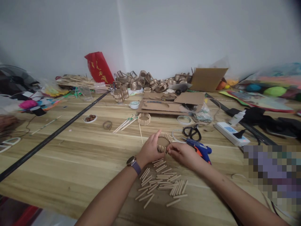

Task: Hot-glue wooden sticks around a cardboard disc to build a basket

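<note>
My left hand (150, 150) curls around the left side of a small cardboard ring lined with short wooden sticks (164, 141). My right hand (183, 153) pinches the ring's lower right edge, fingers pressed on a stick there. Both hands hold the ring just above the wooden table (70, 157). Several short cut sticks (162, 183) lie scattered right under my wrists. A blue glue gun (199, 149) rests on the table just behind my right hand.
A finished stick ring (144, 119) and long skewers (125, 123) lie farther back. Black scissors (192, 132), tape rolls (184, 119), a white power strip (231, 133), flat cardboard (169, 105) and a pile of stick rings (145, 81) by the wall. A black rail (54, 135) crosses the left.
</note>
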A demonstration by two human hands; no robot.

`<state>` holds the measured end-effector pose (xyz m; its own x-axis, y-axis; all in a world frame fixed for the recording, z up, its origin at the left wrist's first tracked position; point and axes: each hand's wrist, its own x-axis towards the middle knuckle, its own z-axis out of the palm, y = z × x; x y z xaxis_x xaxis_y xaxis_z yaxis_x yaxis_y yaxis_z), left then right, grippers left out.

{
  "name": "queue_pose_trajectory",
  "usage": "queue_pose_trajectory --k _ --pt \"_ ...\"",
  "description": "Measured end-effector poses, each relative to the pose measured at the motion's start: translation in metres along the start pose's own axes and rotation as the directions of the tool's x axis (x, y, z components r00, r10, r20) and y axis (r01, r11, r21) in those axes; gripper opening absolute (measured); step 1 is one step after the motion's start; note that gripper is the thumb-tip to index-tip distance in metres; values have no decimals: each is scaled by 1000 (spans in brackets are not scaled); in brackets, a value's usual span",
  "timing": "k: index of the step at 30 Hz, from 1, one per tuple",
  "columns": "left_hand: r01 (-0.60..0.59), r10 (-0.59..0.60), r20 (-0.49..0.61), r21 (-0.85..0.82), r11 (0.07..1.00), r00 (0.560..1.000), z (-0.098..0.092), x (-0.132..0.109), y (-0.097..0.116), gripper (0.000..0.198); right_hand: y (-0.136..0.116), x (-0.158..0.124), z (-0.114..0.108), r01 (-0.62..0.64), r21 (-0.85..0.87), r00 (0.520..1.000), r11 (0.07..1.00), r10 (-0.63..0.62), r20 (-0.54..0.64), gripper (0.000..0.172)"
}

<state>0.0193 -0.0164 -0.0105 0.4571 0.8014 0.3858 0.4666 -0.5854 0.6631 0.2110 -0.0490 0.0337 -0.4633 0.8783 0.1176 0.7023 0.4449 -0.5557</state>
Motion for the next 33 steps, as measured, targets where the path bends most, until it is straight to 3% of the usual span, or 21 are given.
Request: queue_pose_trajectory --k 15,33 --pt "-14 14 2 27 1000 1000 -1 0 0 99 2 0 6 35 -57 999 998 -36 -19 20" --pt "-59 61 -22 58 997 998 2 0 -1 96 1 1 11 -4 -115 1000 993 3 -8 18"
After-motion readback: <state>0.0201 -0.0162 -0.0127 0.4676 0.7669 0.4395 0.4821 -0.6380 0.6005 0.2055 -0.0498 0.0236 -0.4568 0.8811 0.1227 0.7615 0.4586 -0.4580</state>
